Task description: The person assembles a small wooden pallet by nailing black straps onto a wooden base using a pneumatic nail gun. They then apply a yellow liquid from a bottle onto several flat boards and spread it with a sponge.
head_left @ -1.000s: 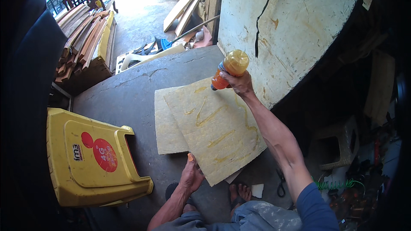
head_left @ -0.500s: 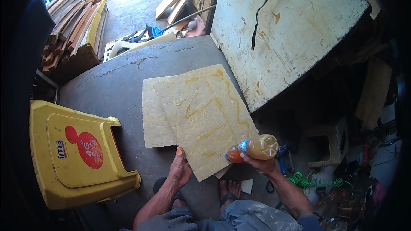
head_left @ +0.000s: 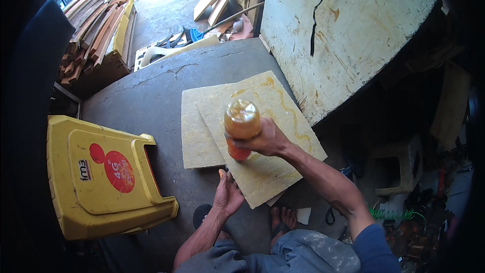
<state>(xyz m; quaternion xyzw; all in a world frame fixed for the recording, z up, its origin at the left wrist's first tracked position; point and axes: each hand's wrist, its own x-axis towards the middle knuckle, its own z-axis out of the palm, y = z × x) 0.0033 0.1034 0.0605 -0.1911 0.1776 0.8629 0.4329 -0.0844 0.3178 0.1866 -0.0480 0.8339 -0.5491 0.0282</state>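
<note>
My right hand (head_left: 265,139) is wrapped round a clear plastic bottle (head_left: 242,116) of amber liquid. The bottle is upside down, base toward me, its lower part orange-red over the board. Below it lies a tan sheet of board (head_left: 275,167) streaked with yellowish, glue-like lines. A second tan sheet (head_left: 190,131) sticks out from under its left side. Beside the top sheet's near-left edge is my left hand (head_left: 230,197), palm up and thumb apart. Some of its fingertips are hard to see at the edge. Whether the bottle's mouth touches the board is hidden.
A yellow plastic stool (head_left: 76,182) lies tipped at the left. Stacked wood strips (head_left: 96,35) stand far left, near a blue broom (head_left: 196,34). A worn pale panel (head_left: 353,35) leans at the right. A green coiled hose (head_left: 399,214) and clutter fill the lower right.
My right hand has carried the bottle leftward and away from me, over the middle of the board, tipping it more upright with its base up. My left hand stays by the edge.
</note>
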